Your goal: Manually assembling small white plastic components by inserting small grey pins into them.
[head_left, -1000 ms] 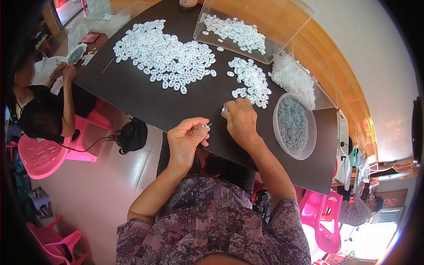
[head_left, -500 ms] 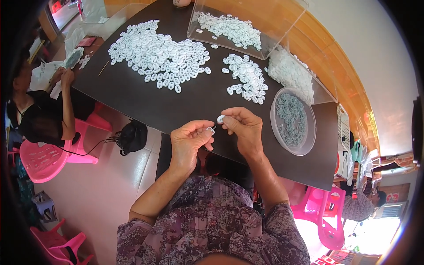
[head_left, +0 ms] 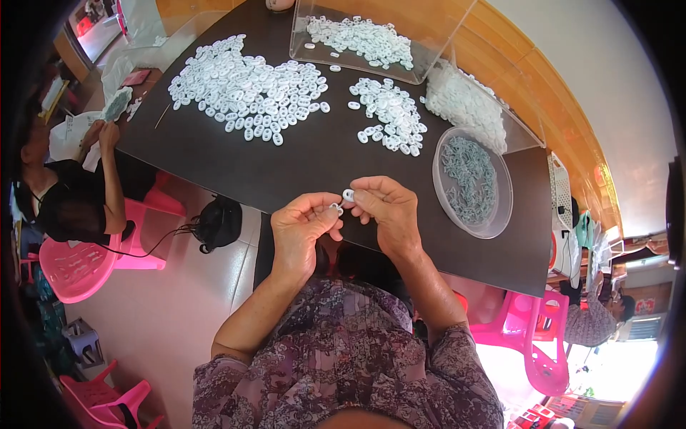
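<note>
- Small red patch [head_left: 645, 306] on flat brown panel [head_left: 659, 293], far R: pale marks, too sm. to read.
- White plastic bag [head_left: 69, 136], far L: faint dk. marks, illeg.
- Otherwise no legible txt/nos.

Left fingers [head_left: 319, 199], right fingers [head_left: 379, 184] pinched against thumbs [head_left: 369, 201], close together; bare forearms [head_left: 259, 309] slanting inward.

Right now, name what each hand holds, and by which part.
The right hand grips a white oval piece by its right side. The left hand pinches a small whitish piece; its gripped part is hidden.
</note>
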The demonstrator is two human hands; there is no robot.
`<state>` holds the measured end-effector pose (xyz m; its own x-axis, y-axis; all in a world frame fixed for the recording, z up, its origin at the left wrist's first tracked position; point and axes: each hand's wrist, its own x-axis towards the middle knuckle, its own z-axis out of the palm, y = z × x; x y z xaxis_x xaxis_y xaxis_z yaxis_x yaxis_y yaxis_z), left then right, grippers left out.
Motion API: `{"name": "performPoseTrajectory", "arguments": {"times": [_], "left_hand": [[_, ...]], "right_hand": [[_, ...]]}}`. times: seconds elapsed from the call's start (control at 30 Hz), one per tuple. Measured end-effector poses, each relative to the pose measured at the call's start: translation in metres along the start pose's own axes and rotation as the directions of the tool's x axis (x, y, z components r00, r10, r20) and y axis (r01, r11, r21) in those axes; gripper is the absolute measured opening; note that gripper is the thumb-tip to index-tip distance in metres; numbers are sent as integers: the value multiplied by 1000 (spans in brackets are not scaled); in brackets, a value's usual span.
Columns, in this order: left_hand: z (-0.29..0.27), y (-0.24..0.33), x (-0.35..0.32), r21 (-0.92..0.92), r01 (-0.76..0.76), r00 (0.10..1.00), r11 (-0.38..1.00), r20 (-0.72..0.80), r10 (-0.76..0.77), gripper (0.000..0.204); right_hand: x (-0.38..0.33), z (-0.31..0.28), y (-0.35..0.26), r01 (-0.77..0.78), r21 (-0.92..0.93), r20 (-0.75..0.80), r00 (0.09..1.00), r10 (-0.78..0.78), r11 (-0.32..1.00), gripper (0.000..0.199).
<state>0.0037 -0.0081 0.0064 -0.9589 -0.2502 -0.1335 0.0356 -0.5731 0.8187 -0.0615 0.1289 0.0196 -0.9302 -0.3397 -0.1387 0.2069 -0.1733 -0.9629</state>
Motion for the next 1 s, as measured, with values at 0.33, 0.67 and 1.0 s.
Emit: {"name": "performPoseTrajectory", "arguments": {"times": [0.33,0.67,1.0], "left_hand": [[-3,-2,-2,69,-42,999,997,-12,43,12],[-5,-4,-4,95,-60,997,994,-40,64,11],[-8,-10,-4,103,-88,993,991,-71,95,11]], "right_hand": [[-3,7,-1,-45,46,-46,998,47,998,11],[-7,20,1,6,-8,-98,995,-6,1000,13],[-11,29,8,42,-41,-144,988,-48,998,12]]}}
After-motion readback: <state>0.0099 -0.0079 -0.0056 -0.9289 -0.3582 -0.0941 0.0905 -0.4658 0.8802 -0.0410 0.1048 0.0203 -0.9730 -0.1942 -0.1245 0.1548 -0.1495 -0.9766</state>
